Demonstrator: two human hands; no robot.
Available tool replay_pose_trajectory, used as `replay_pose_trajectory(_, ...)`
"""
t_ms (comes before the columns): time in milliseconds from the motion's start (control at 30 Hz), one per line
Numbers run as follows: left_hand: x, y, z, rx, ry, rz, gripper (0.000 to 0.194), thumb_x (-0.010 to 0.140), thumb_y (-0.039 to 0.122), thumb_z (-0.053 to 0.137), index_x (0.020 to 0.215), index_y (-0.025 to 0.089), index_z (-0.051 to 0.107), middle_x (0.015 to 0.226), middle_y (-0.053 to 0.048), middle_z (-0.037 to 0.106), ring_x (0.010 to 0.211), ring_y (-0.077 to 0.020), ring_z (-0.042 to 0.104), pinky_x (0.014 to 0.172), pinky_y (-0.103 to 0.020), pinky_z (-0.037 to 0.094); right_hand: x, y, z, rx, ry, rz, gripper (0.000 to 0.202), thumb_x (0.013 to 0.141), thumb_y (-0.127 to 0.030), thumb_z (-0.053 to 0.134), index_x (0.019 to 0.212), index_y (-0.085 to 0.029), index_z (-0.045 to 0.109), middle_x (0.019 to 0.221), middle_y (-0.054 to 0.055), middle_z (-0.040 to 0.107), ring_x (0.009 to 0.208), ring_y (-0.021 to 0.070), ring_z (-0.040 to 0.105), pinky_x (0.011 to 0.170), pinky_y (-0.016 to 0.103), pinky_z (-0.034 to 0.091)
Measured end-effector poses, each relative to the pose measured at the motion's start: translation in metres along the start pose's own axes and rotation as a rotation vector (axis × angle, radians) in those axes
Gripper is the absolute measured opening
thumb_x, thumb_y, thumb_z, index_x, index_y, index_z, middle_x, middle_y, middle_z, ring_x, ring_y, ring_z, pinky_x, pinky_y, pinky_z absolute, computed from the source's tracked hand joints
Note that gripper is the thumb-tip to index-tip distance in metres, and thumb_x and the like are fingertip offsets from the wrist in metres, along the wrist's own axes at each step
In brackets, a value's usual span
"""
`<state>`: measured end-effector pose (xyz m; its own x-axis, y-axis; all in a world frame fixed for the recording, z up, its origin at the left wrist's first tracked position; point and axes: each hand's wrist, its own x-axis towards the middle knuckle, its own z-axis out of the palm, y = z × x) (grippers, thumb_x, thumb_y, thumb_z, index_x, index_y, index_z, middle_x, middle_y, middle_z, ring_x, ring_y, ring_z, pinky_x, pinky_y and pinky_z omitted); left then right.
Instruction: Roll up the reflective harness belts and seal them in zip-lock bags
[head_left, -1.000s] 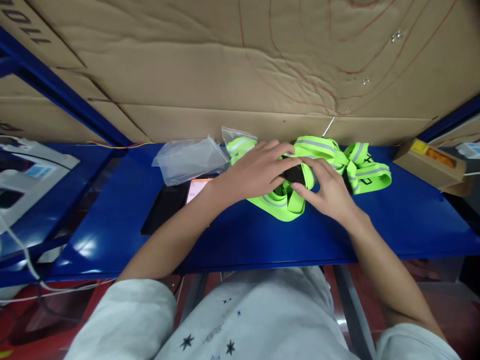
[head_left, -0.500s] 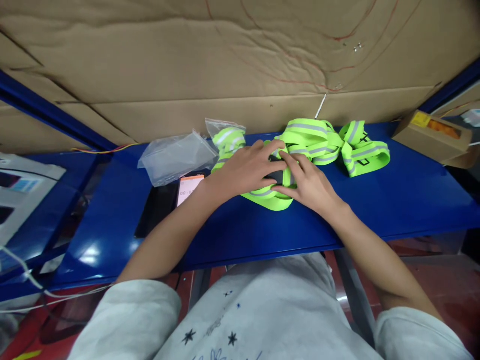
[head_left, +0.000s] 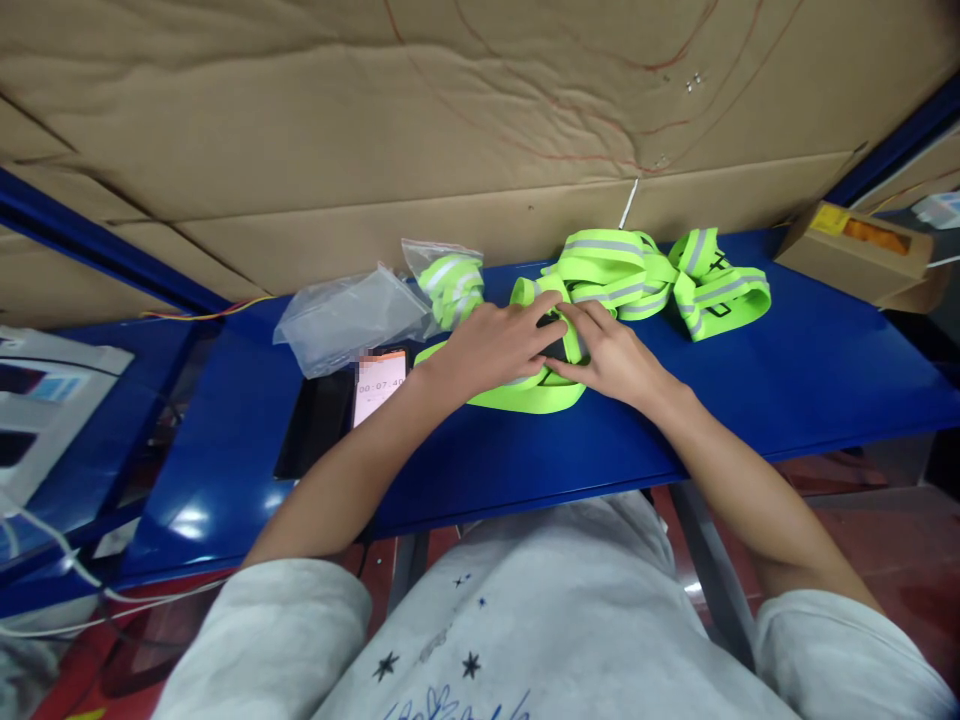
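Both bare hands are at work on a fluorescent yellow-green webbing strap with a grey stripe (head_left: 529, 399), which lies bunched on the blue, glossy desk (head_left: 480, 465), directly in front of the person. The left hand (head_left: 501, 345) covers its left part, fingers bent and grasping the folds. The right hand (head_left: 616, 358) grips from the opposite side, thumb nearer the person and forefinger beyond. Between the two sets of fingertips shows a black, flat piece (head_left: 553, 346); whether it is a buckle or a patch cannot be determined.

Step in hand, as judged: two-handed adjustment of the strap around the black piece. The next move appears to call for the fingers of one hand to hold the folds steady while those of the other shift the webbing. Slack loops could slip out of order.

Just beyond the hands, to the right, lies a tangled yellow-green bundle of similar straps (head_left: 611, 270). Beyond the left hand, a clear plastic bag containing yellow-green striped material (head_left: 452, 286) stands beside a crumpled translucent bag (head_left: 349, 318). A phone with a lit timer screen (head_left: 379, 386) lies near the left forearm.
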<state>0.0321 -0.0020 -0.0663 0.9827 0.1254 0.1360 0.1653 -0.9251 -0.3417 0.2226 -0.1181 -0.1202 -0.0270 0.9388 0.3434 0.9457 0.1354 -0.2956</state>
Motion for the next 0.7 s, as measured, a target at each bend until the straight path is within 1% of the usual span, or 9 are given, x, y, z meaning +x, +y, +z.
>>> replay_pose_trajectory(133, 0.004, -0.004, 0.008, -0.117, 0.026, -0.065, 0.03, 0.096, 0.031, 0.062, 0.124, 0.026, 0.069, 0.157, -0.009, 0.054, 0.097, -0.0253, 0.074, 0.057, -0.034, 0.047, 0.002, 0.0, -0.003, -0.022, 0.018, -0.045, 0.078, 0.1, -0.051, 0.067, 0.161, -0.006, 0.045, 0.141, 0.025, 0.063, 0.13, 0.0425, 0.066, 0.108, 0.06, 0.06)
replay_pose_trajectory(200, 0.006, -0.003, 0.008, -0.141, 0.04, -0.103, 0.031, 0.094, 0.033, 0.062, 0.123, 0.026, 0.071, 0.154, -0.009, 0.056, 0.094, -0.0242, 0.073, 0.058, -0.034, 0.046, 0.002, 0.002, -0.006, -0.023, 0.038, -0.084, 0.075, 0.101, -0.049, 0.066, 0.158, -0.004, 0.049, 0.143, 0.026, 0.064, 0.132, 0.0417, 0.066, 0.111, 0.058, 0.059)
replay_pose_trajectory(300, 0.009, 0.003, 0.005, -0.147, 0.079, -0.177, 0.032, 0.094, 0.038, 0.06, 0.121, 0.028, 0.073, 0.147, -0.008, 0.061, 0.087, -0.024, 0.072, 0.059, -0.035, 0.045, 0.0, 0.008, -0.016, 0.005, 0.086, -0.15, 0.07, 0.102, -0.054, 0.064, 0.153, -0.007, 0.056, 0.147, 0.024, 0.065, 0.137, 0.0384, 0.065, 0.116, 0.055, 0.057)
replay_pose_trajectory(400, 0.011, 0.009, 0.002, -0.193, 0.091, -0.229, 0.038, 0.094, 0.042, 0.058, 0.128, 0.03, 0.072, 0.141, -0.006, 0.066, 0.084, -0.0245, 0.072, 0.061, -0.036, 0.047, -0.003, 0.015, -0.025, 0.027, 0.138, -0.188, 0.068, 0.102, -0.057, 0.065, 0.151, -0.009, 0.06, 0.149, 0.023, 0.065, 0.139, 0.0365, 0.065, 0.12, 0.053, 0.056)
replay_pose_trajectory(533, 0.011, 0.012, 0.0, -0.276, 0.048, -0.273, 0.05, 0.095, 0.042, 0.06, 0.143, 0.033, 0.066, 0.133, -0.008, 0.071, 0.095, -0.0284, 0.074, 0.071, -0.037, 0.051, -0.004, 0.019, -0.03, 0.076, 0.143, -0.198, 0.062, 0.101, -0.056, 0.066, 0.148, -0.015, 0.065, 0.146, 0.019, 0.069, 0.136, 0.0352, 0.067, 0.118, 0.055, 0.057)
replay_pose_trajectory(633, 0.009, 0.016, -0.008, -0.26, 0.023, -0.301, 0.052, 0.097, 0.045, 0.059, 0.148, 0.034, 0.062, 0.126, -0.009, 0.072, 0.097, -0.0304, 0.074, 0.073, -0.038, 0.053, -0.004, 0.016, -0.032, 0.105, 0.152, -0.19, 0.062, 0.1, -0.055, 0.068, 0.149, -0.017, 0.064, 0.146, 0.018, 0.068, 0.137, 0.036, 0.066, 0.119, 0.056, 0.056)
replay_pose_trajectory(700, 0.008, 0.02, -0.015, -0.23, 0.029, -0.316, 0.05, 0.099, 0.045, 0.057, 0.148, 0.033, 0.061, 0.128, -0.01, 0.069, 0.097, -0.0309, 0.074, 0.071, -0.037, 0.053, -0.004, 0.012, -0.034, 0.114, 0.168, -0.191, 0.063, 0.1, -0.056, 0.068, 0.15, -0.017, 0.064, 0.147, 0.019, 0.067, 0.138, 0.0357, 0.066, 0.119, 0.055, 0.056)
